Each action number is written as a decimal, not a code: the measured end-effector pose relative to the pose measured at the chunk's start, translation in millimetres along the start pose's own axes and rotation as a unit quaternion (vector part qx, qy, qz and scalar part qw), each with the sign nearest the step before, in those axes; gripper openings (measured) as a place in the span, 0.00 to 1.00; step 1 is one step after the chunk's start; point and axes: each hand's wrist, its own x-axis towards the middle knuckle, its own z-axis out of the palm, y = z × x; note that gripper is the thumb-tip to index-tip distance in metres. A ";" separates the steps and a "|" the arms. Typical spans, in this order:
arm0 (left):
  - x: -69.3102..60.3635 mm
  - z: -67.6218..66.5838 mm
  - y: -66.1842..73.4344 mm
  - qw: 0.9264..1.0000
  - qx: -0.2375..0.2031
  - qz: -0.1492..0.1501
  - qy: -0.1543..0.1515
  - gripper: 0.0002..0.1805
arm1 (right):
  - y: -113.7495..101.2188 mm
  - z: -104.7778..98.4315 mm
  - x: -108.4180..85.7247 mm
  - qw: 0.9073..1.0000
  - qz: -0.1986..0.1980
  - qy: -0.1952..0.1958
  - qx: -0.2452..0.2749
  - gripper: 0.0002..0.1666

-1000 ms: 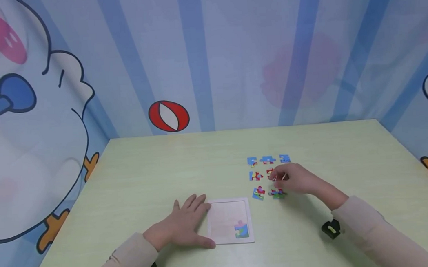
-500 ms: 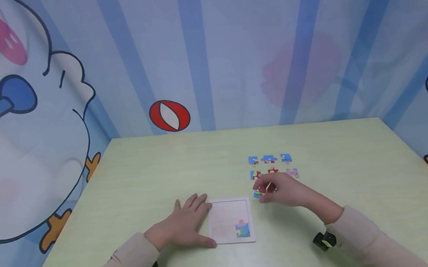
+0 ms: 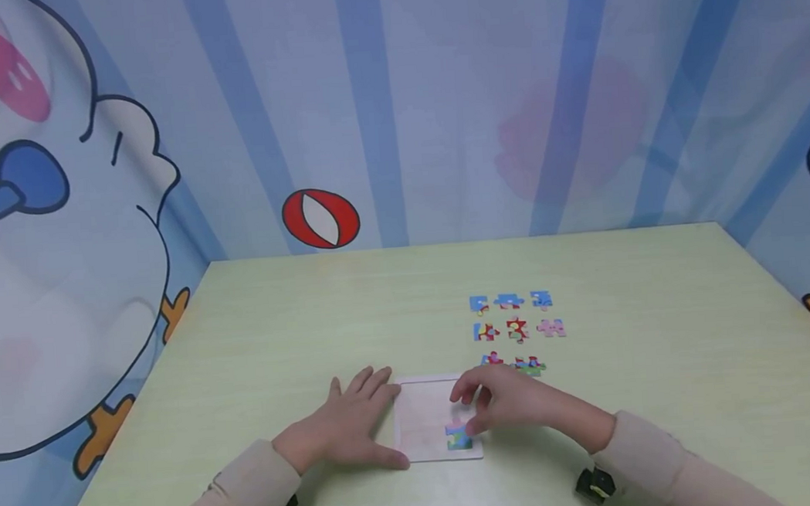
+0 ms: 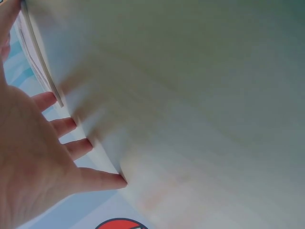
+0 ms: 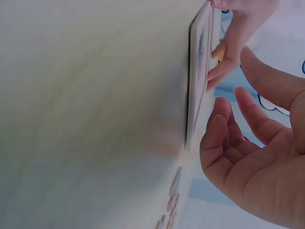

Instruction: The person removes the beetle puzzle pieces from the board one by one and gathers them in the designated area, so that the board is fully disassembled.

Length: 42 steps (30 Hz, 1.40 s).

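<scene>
A square puzzle tray lies near the front of the table. In its lower right corner sits a blue, green and pink jigsaw piece. My left hand is spread flat, with thumb and fingers touching the tray's left edge; the left wrist view shows those fingers straight. Over the tray's right side hovers my right hand, its thumb and index close to the piece. The right wrist view shows that hand loosely bent, thumb and fingers apart, no piece visible between them.
Beyond the tray to the right, several loose jigsaw pieces lie in rows. The nearest row is partly hidden behind my right hand. A patterned blue curtain hangs along the table's back edge.
My right hand has moved left and toward me, from above the loose pieces to the tray's right side. My left hand has stayed at the tray's edge.
</scene>
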 end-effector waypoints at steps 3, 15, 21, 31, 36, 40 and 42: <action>-0.2 -0.3 0.3 1.000 -0.002 -0.001 -0.001 0.58 | 0.5 5.0 2.6 1.000 0.000 -0.008 0.003 0.19; -1.1 -0.2 0.2 1.000 -0.011 0.009 0.007 0.58 | -1.2 14.8 7.5 0.999 0.003 -0.032 -0.039 0.21; -1.1 0.6 0.0 1.000 -0.013 0.010 0.009 0.58 | -3.4 19.3 10.1 0.996 0.012 -0.038 -0.078 0.20; -1.8 -0.1 0.7 1.000 -0.016 0.008 0.011 0.58 | -7.0 24.4 8.5 0.995 0.024 -0.028 -0.094 0.17; -1.7 -0.2 1.3 1.000 -0.017 0.005 0.009 0.58 | -10.3 25.9 6.6 0.996 0.031 -0.022 -0.086 0.17; -1.4 0.2 1.3 1.000 -0.018 0.003 0.010 0.58 | -11.3 26.5 5.4 0.996 0.028 -0.018 -0.080 0.17; -1.3 0.3 1.1 1.000 -0.017 0.003 0.010 0.58 | -10.8 26.4 4.7 0.997 0.021 -0.016 -0.076 0.17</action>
